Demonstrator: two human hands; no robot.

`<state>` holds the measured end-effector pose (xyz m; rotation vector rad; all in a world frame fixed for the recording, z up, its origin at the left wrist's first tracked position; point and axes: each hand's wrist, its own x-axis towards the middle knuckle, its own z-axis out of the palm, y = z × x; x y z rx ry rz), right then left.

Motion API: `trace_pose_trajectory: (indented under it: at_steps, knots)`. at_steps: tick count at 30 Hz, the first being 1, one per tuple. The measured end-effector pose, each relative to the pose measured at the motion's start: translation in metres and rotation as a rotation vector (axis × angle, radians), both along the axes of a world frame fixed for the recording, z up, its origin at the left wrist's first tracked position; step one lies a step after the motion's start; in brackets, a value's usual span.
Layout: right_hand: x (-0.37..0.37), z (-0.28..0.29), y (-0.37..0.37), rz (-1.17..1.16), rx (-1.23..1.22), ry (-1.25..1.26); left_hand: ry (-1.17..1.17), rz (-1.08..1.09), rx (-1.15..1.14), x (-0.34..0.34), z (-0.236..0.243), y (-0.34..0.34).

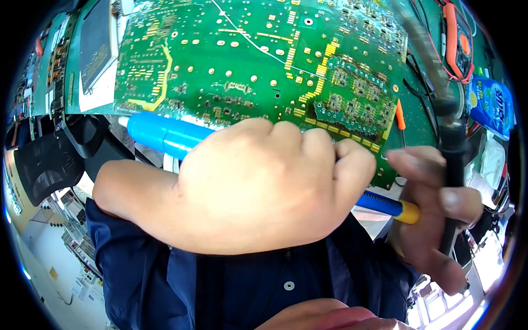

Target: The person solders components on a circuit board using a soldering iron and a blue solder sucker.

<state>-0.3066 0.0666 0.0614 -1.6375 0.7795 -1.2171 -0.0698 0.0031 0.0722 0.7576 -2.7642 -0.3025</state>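
Observation:
My left hand is closed in a fist around a blue desoldering pump, held crosswise near my chest. Its white tip points left, and its yellow end cap sticks out on the right, against or very close to my right palm. In my right hand is a soldering iron with a black handle, its metal shaft blurred and slanting up and away. A large green circuit board lies beyond my fist, which hides part of its near edge. A smaller populated board sits on its right part.
At the far right are an orange-edged meter, an orange-handled screwdriver and a blue packet. A dark flat panel on white lies left of the board. A black chair stands at the left.

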Motion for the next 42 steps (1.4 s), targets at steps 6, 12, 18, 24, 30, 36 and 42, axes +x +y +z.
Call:
trace_pose_trajectory:
  at_steps: [6, 12, 18, 24, 30, 36, 42]
  knots:
    - [0.019, -0.005, 0.013, 0.044, -0.016, -0.198, -0.007, -0.012, -0.047, -0.011, 0.01, 0.016]
    - [0.023, 0.0, 0.025, 0.094, 0.045, -0.219, 0.034, -0.024, 0.001, -0.016, 0.015, 0.032]
    - [0.031, -0.003, 0.03, 0.069, -0.007, -0.167, 0.048, -0.094, -0.094, -0.014, 0.012, 0.036]
    - [0.039, -0.013, 0.029, 0.01, -0.069, -0.223, -0.067, -0.09, -0.092, -0.017, 0.01, 0.038]
    - [0.046, -0.023, 0.032, -0.095, -0.078, -0.296, -0.111, -0.127, -0.013, -0.025, 0.009, 0.039]
    - [0.042, -0.012, 0.034, -0.06, -0.038, -0.25, -0.002, -0.121, 0.025, -0.025, 0.007, 0.042]
    - [0.027, 0.012, 0.034, -0.112, -0.132, -0.061, 0.001, -0.026, -0.145, 0.011, 0.014, 0.016]
